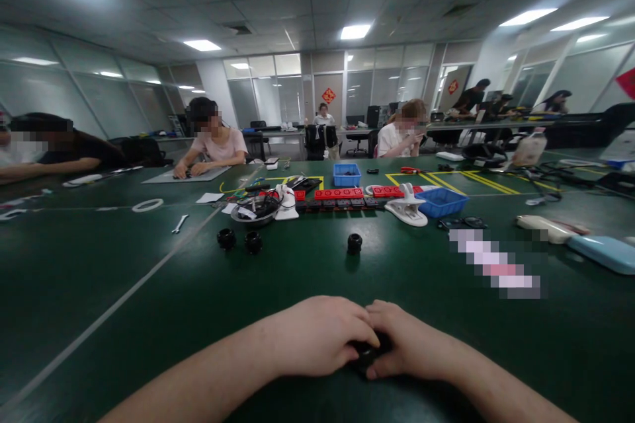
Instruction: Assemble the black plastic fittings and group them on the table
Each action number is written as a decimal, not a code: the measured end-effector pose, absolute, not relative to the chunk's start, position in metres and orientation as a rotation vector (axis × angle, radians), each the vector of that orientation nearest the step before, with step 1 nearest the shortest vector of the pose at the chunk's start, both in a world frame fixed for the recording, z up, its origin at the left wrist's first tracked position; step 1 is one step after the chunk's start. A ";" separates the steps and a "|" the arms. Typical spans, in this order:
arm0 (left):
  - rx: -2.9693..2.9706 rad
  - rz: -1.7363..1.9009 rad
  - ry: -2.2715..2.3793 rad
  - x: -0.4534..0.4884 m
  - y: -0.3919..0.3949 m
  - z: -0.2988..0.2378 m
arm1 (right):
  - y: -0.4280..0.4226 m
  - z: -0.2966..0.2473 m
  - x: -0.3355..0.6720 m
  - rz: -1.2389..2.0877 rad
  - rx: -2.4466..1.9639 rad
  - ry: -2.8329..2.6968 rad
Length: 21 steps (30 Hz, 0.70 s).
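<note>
My left hand (332, 334) and my right hand (401, 340) meet low in the middle of the head view, fingers curled around a small black part (366, 358). The fingers cover most of it, so its exact kind cannot be made out. Both hands are close to the green tabletop (198, 344). Beyond them stands a black, round, ribbed fitting (354, 244). Two similar black fittings stand side by side farther left, a nearer one (253, 242) and another (226, 239).
Across the table lie a black bowl of cables (255, 209), white clips (407, 206), red power strips (340, 193) and blue bins (441, 201). A wrench (180, 223) lies left; glasses (462, 223) and a light-blue case (602, 252) lie right. Co-workers sit opposite.
</note>
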State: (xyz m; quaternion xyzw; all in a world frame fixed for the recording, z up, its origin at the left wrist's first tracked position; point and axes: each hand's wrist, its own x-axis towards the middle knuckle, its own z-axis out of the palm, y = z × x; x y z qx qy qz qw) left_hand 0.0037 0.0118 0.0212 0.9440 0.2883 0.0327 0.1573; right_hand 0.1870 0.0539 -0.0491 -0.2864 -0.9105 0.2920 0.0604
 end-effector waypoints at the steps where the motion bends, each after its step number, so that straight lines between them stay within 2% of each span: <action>1: 2.700 0.077 0.811 0.004 0.013 0.019 | 0.054 -0.049 0.187 0.880 -0.860 -2.763; 16: 2.748 0.006 1.009 0.015 0.014 0.009 | 0.054 -0.055 0.188 0.844 -0.854 -2.765; 21: 2.649 -0.140 1.326 0.030 0.009 0.011 | 0.053 -0.050 0.186 0.848 -0.872 -2.769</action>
